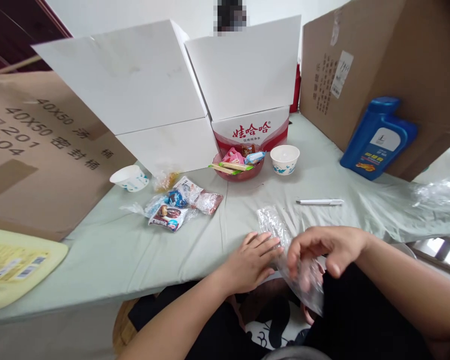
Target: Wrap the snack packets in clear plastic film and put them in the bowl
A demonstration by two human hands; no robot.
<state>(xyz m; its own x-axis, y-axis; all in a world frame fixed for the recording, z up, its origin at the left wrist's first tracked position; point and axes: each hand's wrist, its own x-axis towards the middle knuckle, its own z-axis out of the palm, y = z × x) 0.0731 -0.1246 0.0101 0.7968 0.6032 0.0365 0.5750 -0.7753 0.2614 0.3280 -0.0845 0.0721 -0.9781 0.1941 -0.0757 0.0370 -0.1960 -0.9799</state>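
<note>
A clear plastic bag (275, 227) lies over the front edge of the table covered in a pale green cloth (135, 250) and hangs down toward my lap. My left hand (253, 260) rests flat on the bag's left side, fingers stretched out. My right hand (324, 247) is curled over the bag, its fingertips pinching the plastic. Whether the bag holds anything I cannot make out.
Snack packets (176, 205) lie left of centre. A red bowl of snacks (238, 165), a white bowl (285, 159), another white bowl (129, 177) and a white pen (320, 202) sit farther back. White cartons (165, 95), brown boxes (41, 145) and a blue jug (377, 137) ring the table.
</note>
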